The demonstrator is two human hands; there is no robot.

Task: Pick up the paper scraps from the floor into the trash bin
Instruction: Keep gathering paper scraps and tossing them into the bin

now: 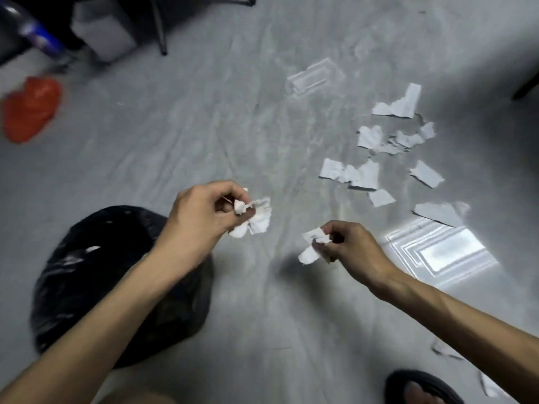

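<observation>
Paper is in both hands at once. The left hand has its grip pinched tight on a crumpled bunch of white paper scraps, held up above the pale grey floor, and its forearm crosses over the round trash bin lined with a shiny black plastic bag, which stands low on the left, just beside the bunch. The right hand is clamped, thumb against fingertips, on a smaller white torn piece that hangs down from the pinch, apart from the left hand's bunch. Further out on the right, a scatter of torn white paper pieces lies flat on the floor, well apart from the bin, with one long strip at the far end and another piece touching a bright patch of reflected light. A blurred orange plastic bag lies at the far left edge. At the bottom right, a foot in a black sandal rests on the floor, with a couple more scraps just beside it.
</observation>
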